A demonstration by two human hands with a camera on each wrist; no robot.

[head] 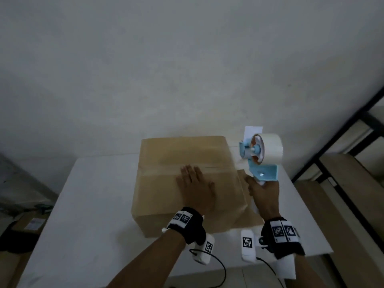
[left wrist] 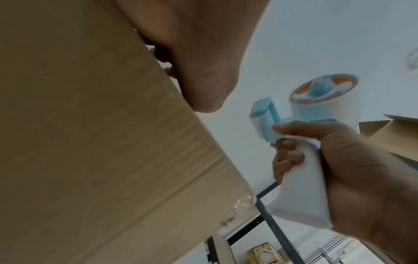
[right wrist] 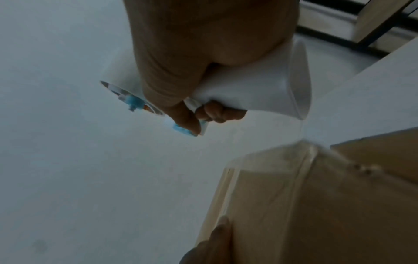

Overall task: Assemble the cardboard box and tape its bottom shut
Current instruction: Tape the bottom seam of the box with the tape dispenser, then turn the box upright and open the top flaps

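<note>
A brown cardboard box (head: 164, 183) stands on the white table (head: 87, 204) with its closed flaps up. Clear tape (left wrist: 244, 201) runs along the seam and over the box's edge. My left hand (head: 195, 183) lies flat, fingers straight, on top of the box (left wrist: 90, 142). My right hand (head: 262, 191) grips the white handle of a blue tape dispenser (head: 259, 159), held in the air just right of the box. The dispenser (left wrist: 316, 114) carries a white tape roll (head: 270, 149). In the right wrist view my fingers (right wrist: 214, 112) curl round the handle (right wrist: 253, 85), above the box (right wrist: 316, 205).
A loose box flap (head: 247, 196) sticks out on the right side over the table. A white wall (head: 187, 59) rises behind. Black-framed shelving (head: 342, 142) with wooden boards stands to the right. Dark items and a package (head: 31, 225) lie on the floor at left.
</note>
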